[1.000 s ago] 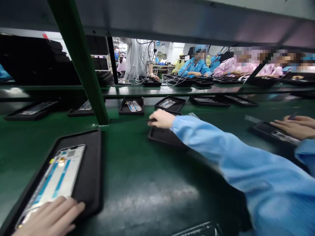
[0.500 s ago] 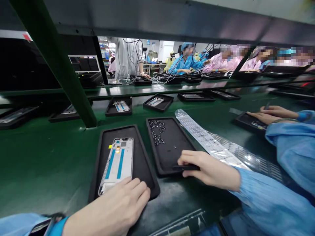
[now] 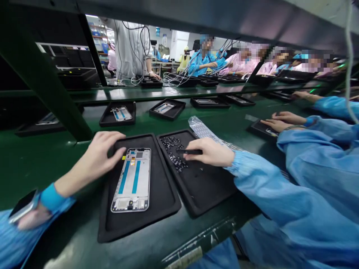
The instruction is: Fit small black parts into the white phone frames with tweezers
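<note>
Left hand (image 3: 97,157) rests spread on the tray (image 3: 134,220) edge by the frame (image 3: 131,180). Right hand (image 3: 210,152) pinches tweezers (image 3: 189,151); their tip blurs among tiny parts (image 3: 175,153).

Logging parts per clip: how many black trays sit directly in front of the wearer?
2: the left tray holds a phone frame; the right tray holds small black parts. More trays lie farther along the belt.
</note>
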The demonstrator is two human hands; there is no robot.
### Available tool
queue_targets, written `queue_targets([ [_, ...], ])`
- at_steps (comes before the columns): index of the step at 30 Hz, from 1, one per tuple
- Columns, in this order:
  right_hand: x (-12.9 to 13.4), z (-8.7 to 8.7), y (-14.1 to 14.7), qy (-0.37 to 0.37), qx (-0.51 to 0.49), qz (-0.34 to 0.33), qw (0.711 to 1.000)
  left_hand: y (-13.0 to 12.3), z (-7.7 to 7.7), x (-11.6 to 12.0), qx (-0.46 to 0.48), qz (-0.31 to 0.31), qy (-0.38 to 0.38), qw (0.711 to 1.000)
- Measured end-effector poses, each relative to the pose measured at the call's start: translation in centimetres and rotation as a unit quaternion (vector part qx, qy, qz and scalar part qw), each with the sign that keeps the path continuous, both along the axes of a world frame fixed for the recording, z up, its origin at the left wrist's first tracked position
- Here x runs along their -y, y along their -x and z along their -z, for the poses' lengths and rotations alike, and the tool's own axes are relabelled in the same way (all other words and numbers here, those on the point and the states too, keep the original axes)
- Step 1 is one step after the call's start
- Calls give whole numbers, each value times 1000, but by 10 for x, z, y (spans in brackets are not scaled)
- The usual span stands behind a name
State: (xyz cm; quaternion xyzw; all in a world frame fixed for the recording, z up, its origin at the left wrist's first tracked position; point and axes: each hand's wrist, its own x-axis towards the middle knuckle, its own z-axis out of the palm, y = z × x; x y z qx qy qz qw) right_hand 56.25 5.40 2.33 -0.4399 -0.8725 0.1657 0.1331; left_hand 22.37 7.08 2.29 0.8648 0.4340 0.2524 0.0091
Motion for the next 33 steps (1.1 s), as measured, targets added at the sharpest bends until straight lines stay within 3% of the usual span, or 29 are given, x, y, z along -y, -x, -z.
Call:
queue_targets([
  [3,-22,5,20,-12,-22,-11,1000,27,15,-41,23,-75,47,996],
  [6,-33,8,30,2,-45,-9,999,46,35,-53,64,-48,179,981],
  [10,-35,11,35,21,-62,11,998,57,44,-38,130,-28,271,953],
  [14,-34,11,38,25,-77,11,997,53,35,-15,195,-64,311,928],
  [19,-33,12,40,-6,-52,-17,998,43,28,3,215,-83,326,917],
  [27,-33,18,35,-57,-7,-74,996,45,39,9,200,-93,308,925],
  [29,-33,14,36,-64,-19,-72,995,41,36,11,174,-97,255,946],
  [33,-36,-1,56,-44,-73,-45,995,18,18,23,135,-87,64,985],
])
